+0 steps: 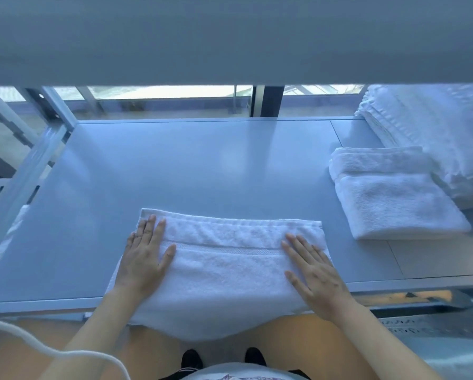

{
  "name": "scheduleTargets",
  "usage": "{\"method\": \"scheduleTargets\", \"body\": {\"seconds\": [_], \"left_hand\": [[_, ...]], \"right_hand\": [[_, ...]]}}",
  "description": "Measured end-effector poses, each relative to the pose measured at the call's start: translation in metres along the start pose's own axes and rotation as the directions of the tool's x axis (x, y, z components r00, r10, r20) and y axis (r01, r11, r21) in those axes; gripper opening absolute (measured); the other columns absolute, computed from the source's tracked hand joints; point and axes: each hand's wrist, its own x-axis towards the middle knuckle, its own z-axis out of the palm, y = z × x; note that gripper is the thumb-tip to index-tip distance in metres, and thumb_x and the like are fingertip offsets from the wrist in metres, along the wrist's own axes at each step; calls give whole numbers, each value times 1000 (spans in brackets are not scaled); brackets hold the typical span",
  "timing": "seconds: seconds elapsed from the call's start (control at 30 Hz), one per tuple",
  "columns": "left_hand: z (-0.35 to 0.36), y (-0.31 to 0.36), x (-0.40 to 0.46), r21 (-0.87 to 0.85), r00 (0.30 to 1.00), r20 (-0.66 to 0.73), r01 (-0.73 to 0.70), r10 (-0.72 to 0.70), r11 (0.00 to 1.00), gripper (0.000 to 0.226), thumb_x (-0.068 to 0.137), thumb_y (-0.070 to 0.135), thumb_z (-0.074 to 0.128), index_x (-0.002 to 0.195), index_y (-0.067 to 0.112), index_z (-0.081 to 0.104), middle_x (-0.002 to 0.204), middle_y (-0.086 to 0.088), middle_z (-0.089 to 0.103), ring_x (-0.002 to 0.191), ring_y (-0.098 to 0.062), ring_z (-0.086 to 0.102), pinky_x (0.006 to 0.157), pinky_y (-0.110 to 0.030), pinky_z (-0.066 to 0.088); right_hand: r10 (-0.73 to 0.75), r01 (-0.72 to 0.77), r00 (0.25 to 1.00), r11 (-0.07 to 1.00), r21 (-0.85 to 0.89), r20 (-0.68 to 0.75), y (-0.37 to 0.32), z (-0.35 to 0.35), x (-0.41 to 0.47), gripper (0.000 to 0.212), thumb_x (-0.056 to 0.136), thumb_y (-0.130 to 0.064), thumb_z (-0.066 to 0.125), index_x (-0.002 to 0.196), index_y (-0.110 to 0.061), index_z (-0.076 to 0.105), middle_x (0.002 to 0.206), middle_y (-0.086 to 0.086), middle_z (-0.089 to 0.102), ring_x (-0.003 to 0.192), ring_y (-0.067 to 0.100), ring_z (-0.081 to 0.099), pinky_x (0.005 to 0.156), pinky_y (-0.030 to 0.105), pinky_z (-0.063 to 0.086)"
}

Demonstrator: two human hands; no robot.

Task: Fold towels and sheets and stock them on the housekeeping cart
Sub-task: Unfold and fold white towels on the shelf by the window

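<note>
Landmark: the white towel (224, 267) lying half-folded on the grey shelf (202, 165); every place below is given from it.
Near edge of the towel: it hangs over the shelf's front lip toward the person, so the lower part is unsupported.
Left hand (144, 253): flat on the towel's left end, fingers straight and spread, pressing down; it grasps nothing.
Right hand (312, 272): flat on the towel's right end, fingers straight, pressing likewise; nothing is held.
Towel's top: a folded layer with a woven band runs across between the two hands; the far hem lies straight on the shelf.
Step in hand: by my reading, smoothing and flattening a fold already laid, midway through folding this one towel.
Next move calls for: probably a grip on one end or on the hanging edge, then carrying it across so edges meet squarely; the overhang should be drawn up first, or it may drag the fold askew.
Right of the towel, farther back: a folded towel (394, 198) lies finished on the shelf, well apart.
Beyond that, far right: a stack of white linen (435, 138) touches or overlaps the folded towel's far side.
Task progress: early to middle, I judge; stocking has begun but this towel is unfinished.
Behind the shelf: a window (161, 97).
</note>
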Motion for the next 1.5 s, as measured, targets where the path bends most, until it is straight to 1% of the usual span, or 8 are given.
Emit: {"method": "scheduleTargets", "body": {"seconds": [0.23,0.53,0.7,0.77,1.0,1.1,1.2,1.5], "left_hand": [[-3,5,33,16,994,-1,109,-109,994,78,97,60,25,164,20,21,172,-6,12,160,-23,6,128,-44,9],[-24,24,123,125,961,59,262,-271,957,69,106,48,37,163,16,19,172,-12,10,159,-29,6,126,-52,11],[-6,93,25,48,1000,9,-28,28,998,66,102,57,33,160,26,30,170,-7,23,156,-34,20,118,-64,24],[11,103,-22,33,991,93,-98,95,995,69,99,66,21,162,38,20,173,1,10,159,-27,6,122,-61,17],[27,101,-30,100,991,107,-93,82,991,70,100,67,13,163,41,-6,171,10,-17,155,-15,-25,127,-55,-4],[32,100,-33,93,991,95,-98,89,991,70,101,66,15,163,41,-6,172,9,-15,156,-16,-22,127,-56,-2],[34,99,-36,85,991,87,-107,100,991,70,101,66,17,163,42,-6,172,9,-13,157,-16,-20,127,-55,-2],[33,99,20,46,992,86,-96,92,994,71,99,69,19,163,43,3,173,10,-5,158,-14,-15,127,-51,-6]], "right_hand": [[19,-10,996,996,-89,90,21,-9,70,68,102,-64,14,163,-39,-3,170,-18,-11,156,5,-12,128,34,-3],[30,-17,993,993,-113,116,28,-35,182,66,107,-53,33,165,-34,9,172,-11,3,158,10,1,128,41,6],[16,-8,997,995,-100,79,44,-30,174,67,103,-56,31,164,-36,11,172,-13,6,158,8,2,129,40,7],[7,1,997,995,-103,77,50,-29,171,67,104,-55,34,164,-36,12,172,-12,7,158,9,2,129,41,8],[-60,53,997,992,-116,-58,3,-37,122,61,104,-32,48,160,-15,33,169,5,23,154,28,25,121,50,25],[-1,1,1000,1000,3,0,-46,-3,63,65,103,-49,35,163,-28,22,173,-7,6,159,21,2,123,52,6],[91,-87,995,992,-92,43,-54,17,26,69,103,-56,24,164,-36,-1,171,-11,-14,157,16,-20,127,53,-7],[76,-70,996,991,-113,55,-23,6,86,70,104,-58,32,164,-37,3,172,-12,-8,158,16,-12,127,50,-5]]}}
